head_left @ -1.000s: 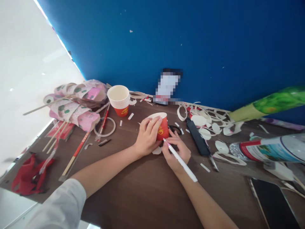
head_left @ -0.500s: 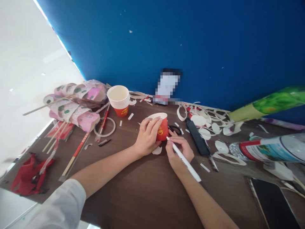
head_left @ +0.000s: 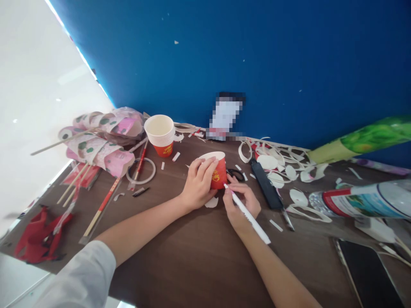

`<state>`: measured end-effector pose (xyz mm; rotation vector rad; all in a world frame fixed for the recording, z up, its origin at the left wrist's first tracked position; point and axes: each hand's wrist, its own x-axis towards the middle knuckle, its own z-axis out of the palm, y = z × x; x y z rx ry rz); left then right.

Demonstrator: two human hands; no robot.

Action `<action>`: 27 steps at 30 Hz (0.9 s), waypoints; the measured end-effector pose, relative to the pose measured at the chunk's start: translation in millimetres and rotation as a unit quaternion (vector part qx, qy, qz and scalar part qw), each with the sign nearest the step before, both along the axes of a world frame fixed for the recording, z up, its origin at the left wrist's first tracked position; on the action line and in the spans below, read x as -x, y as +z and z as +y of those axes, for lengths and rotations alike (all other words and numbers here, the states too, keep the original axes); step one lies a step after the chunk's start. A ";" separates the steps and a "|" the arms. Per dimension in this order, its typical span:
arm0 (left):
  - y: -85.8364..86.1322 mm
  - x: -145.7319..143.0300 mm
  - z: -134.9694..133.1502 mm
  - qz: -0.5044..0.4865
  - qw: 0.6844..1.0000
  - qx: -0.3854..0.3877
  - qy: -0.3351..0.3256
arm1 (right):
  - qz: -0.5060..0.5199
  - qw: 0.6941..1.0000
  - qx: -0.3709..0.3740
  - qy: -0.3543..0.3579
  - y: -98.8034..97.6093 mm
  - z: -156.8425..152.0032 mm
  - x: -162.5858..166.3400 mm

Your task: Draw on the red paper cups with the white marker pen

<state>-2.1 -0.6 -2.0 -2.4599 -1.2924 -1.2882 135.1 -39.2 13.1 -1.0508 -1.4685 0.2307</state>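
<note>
A red paper cup [head_left: 220, 172] with yellow lettering and a white inside stands on the dark wood table [head_left: 186, 265]. My left hand [head_left: 199, 182] is wrapped round its left side, fingers over the front near the rim. In my right hand [head_left: 241, 204] is a white marker pen [head_left: 250, 219], pinched like a pencil. Its tip is at the cup's lower right side; whether it touches cannot be made out. A white paper scrap [head_left: 212, 202] lies under the left hand by the cup. Behind the right hand are the black handles of scissors [head_left: 236, 174], their blades hidden.
Stacked paper cups [head_left: 159, 136] stand back left, near pink paper crafts on sticks [head_left: 99, 154]. A phone [head_left: 224, 115] leans against the blue partition [head_left: 224, 51]. Rightward lie paper offcuts [head_left: 272, 164], a black glue gun [head_left: 267, 185], a plastic bottle [head_left: 362, 199] and another phone [head_left: 366, 269].
</note>
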 end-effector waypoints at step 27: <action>4.4 0.0 -1.1 -0.006 1.000 0.012 -0.016 | 0.026 0.998 0.045 -0.041 3.1 -1.4 0.3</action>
